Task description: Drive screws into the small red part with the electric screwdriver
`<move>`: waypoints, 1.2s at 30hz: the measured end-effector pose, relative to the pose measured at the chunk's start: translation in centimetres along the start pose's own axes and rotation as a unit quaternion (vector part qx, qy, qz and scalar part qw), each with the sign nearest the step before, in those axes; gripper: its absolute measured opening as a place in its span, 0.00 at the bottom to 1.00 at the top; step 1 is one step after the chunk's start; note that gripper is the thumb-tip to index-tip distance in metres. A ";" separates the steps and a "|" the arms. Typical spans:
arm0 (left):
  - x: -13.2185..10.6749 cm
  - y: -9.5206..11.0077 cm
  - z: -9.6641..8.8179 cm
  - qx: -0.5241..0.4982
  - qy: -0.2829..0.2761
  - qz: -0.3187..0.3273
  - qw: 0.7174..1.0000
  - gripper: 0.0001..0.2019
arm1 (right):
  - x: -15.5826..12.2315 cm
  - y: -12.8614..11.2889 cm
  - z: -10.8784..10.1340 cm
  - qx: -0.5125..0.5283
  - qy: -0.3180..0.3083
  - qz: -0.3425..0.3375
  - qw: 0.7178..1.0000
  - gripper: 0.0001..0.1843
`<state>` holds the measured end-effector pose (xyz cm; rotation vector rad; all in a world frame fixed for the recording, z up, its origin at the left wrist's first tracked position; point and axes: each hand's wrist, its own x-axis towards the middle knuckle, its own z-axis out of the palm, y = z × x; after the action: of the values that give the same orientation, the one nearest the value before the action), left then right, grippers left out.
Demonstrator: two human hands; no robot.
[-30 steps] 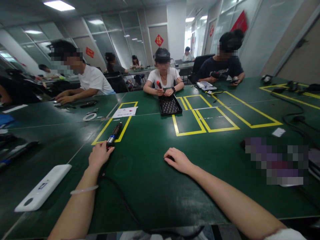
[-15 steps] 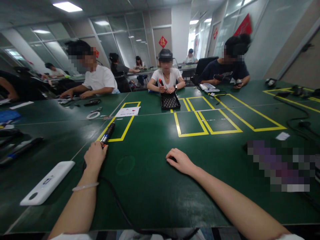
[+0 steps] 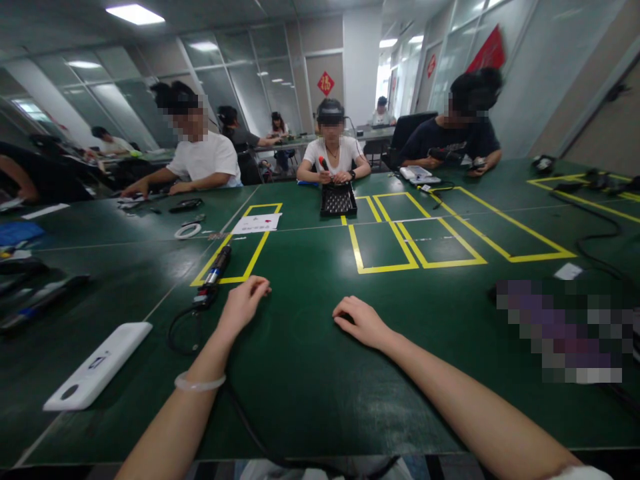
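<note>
My left hand [image 3: 243, 305] is just above or on the green table, apart from the electric screwdriver [image 3: 215, 270] to its left. Its fingers are loosely bent, with nothing visible in them. The screwdriver has a dark body with a silver-blue band and lies across the yellow tape outline [image 3: 253, 260]. From its near end a black cable [image 3: 173, 330] curls and passes under my left forearm. Resting on the table to the right, my right hand [image 3: 363, 321] is empty as far as I see, fingers loosely curved, thumb apart.
A white power bank-like slab [image 3: 100, 367] lies at the left. Across the table [image 3: 300, 413], a co-worker holds a red-and-black tool over a black tray [image 3: 339, 212]. More yellow tape outlines [image 3: 387, 270] mark the table. At the right is a blurred-out object [image 3: 560, 333].
My left hand has let go of the electric screwdriver and moved right, leaving it on the table. My right hand has stayed in place.
</note>
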<state>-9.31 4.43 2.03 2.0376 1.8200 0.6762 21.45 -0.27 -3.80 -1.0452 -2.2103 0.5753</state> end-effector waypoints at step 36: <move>-1.8 6.4 4.8 -0.011 -0.124 0.199 0.972 0.17 | -0.1 -0.1 -0.4 0.249 0.002 0.081 0.965 0.08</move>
<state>-1.49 2.14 1.23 2.3748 1.2731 0.5069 21.67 -0.39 -3.50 -0.9521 -1.8394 1.1301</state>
